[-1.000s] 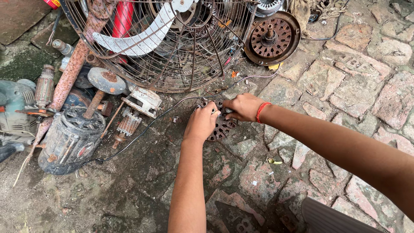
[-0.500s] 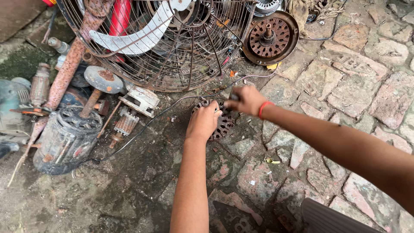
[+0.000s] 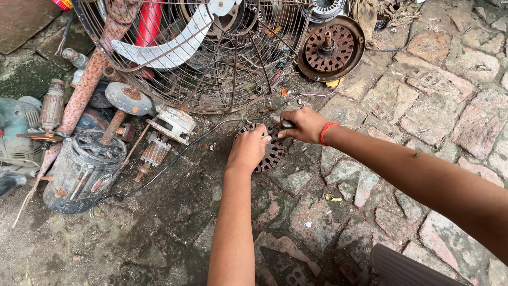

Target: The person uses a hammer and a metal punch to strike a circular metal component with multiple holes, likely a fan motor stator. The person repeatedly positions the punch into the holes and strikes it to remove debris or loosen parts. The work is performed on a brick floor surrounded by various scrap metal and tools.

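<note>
Overhead, a big rusty wire fan guard (image 3: 211,58) leans across the top of the view, with a pale fan blade (image 3: 169,45) and a red tube (image 3: 148,26) showing through its bars. Below it spreads the stone floor (image 3: 423,106), cracked and damp. At the left stands a grey electric motor (image 3: 82,172) on its end, a rusty pipe (image 3: 84,90) slanting above it. A round brown motor cover (image 3: 330,47) lies flat at the top right, beside the guard.

Near the middle, a dark slotted motor core (image 3: 272,151) lies on the floor, just below the guard's rim. The left hand (image 3: 248,151) rests on its left side, fingers curled over the edge in a holding grip. The right hand (image 3: 301,124), with a red band (image 3: 327,132) at the wrist, is closed around a small dark tool (image 3: 287,124) above the core's upper edge. A thin black wire (image 3: 180,156) runs from the core toward the grey motor.
</note>
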